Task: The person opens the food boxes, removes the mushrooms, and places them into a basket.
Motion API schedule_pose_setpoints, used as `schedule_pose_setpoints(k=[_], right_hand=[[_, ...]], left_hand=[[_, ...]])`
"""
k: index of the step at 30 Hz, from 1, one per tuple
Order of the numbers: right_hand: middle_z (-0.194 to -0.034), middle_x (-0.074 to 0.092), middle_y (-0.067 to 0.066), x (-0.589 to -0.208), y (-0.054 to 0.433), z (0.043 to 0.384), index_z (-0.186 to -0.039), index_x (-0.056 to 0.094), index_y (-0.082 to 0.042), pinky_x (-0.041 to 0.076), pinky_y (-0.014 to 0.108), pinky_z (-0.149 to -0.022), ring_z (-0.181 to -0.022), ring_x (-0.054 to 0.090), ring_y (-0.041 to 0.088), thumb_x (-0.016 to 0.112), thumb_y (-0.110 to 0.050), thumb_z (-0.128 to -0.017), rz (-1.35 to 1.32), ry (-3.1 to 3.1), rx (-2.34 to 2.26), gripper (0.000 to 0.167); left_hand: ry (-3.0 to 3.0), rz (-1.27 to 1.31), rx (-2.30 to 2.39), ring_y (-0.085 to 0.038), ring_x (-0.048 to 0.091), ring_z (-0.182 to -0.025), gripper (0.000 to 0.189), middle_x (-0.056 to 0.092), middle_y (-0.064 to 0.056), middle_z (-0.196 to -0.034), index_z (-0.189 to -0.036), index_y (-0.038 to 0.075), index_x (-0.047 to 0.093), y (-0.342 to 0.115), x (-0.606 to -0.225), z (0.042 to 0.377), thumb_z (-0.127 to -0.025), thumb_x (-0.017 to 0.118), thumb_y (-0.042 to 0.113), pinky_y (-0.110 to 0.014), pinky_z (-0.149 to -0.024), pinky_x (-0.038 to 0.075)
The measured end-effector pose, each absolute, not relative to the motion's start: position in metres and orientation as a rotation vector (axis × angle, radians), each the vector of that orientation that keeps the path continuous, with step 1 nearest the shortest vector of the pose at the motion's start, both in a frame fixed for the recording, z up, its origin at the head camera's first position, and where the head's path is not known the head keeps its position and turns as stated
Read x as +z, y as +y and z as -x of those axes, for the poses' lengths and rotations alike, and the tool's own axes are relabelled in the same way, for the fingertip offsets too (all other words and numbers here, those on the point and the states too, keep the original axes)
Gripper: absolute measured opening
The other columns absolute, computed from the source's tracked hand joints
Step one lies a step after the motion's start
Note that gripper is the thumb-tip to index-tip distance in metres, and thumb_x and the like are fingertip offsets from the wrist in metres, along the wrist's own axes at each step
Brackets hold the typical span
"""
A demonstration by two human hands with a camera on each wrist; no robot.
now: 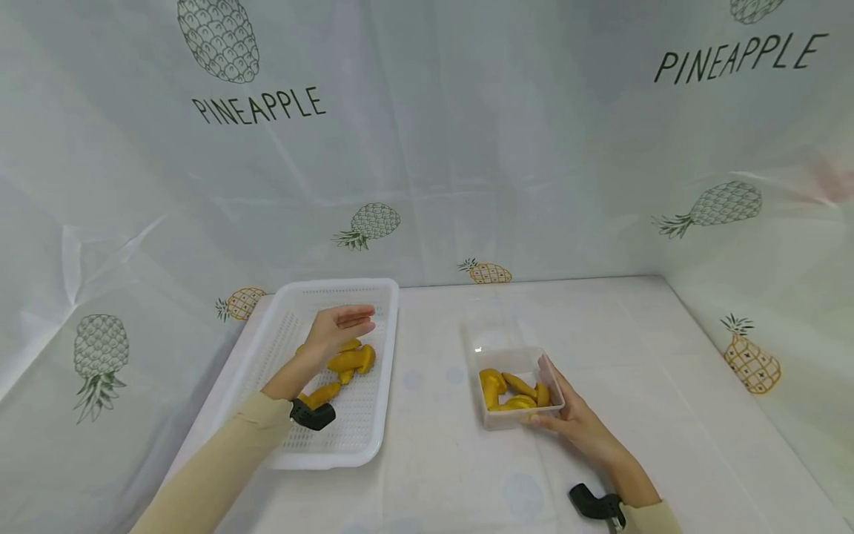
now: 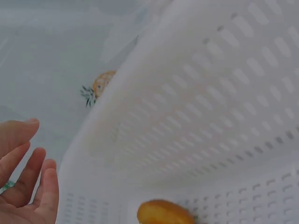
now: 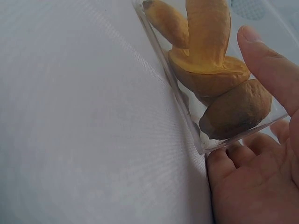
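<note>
My left hand (image 1: 339,328) hovers over the white perforated basket (image 1: 390,371), its fingers extended and nothing held. Several yellow mushrooms (image 1: 348,361) lie on the basket floor below it, partly hidden by the forearm. In the left wrist view, one mushroom (image 2: 164,213) shows at the bottom, beside the basket wall. On the table to the right, my right hand (image 1: 579,426) grips a clear plastic box (image 1: 510,357) by its right end. Several yellow mushrooms (image 1: 492,386) are inside the box. Through its wall, the right wrist view shows a mushroom (image 3: 238,109) close to the thumb.
A pale cloth covers the table (image 1: 440,475). Behind and at both sides hang pale sheets (image 1: 427,148) printed with pineapples. Black straps with camera mounts (image 1: 313,415) sit on both wrists.
</note>
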State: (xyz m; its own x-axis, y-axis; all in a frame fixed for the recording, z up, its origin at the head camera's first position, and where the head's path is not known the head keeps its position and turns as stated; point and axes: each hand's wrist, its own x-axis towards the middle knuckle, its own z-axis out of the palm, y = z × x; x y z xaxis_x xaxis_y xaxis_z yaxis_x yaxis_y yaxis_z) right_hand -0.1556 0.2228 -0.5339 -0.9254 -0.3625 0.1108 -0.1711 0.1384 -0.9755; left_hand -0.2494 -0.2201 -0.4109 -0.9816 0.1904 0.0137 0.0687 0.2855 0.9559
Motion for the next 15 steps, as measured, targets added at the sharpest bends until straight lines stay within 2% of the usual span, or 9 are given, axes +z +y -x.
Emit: schedule_pose_setpoints(k=[9,15], right_hand=[[-0.166,-0.003,0.013,-0.534,0.224,0.154,-0.162,0.002,-0.021,0.026,0.007,-0.101,-0.147,-0.001,0.046,0.074,-0.007,-0.090,0.531,2.222,-1.902,0.103],[-0.166,-0.005,0.014,-0.533,0.223,0.154,-0.162,0.000,-0.018,0.032,0.010,-0.102,-0.147,-0.006,0.044,0.073,-0.004,-0.090,0.560,2.185,-1.930,0.104]], left_hand=[[2.351,-0.533,1.710,-0.031,0.062,-0.116,0.042,0.061,-0.023,-0.130,-0.130,-0.005,0.061,-0.155,-0.392,0.249,-0.091,0.073,0.006,-0.033,-0.094,0.053],[2.303,-0.686,1.582,-0.022,0.065,-0.111,0.039,0.066,-0.013,-0.125,-0.128,0.003,0.065,-0.117,-0.392,0.248,-0.091,0.075,0.013,-0.032,-0.093,0.054]])
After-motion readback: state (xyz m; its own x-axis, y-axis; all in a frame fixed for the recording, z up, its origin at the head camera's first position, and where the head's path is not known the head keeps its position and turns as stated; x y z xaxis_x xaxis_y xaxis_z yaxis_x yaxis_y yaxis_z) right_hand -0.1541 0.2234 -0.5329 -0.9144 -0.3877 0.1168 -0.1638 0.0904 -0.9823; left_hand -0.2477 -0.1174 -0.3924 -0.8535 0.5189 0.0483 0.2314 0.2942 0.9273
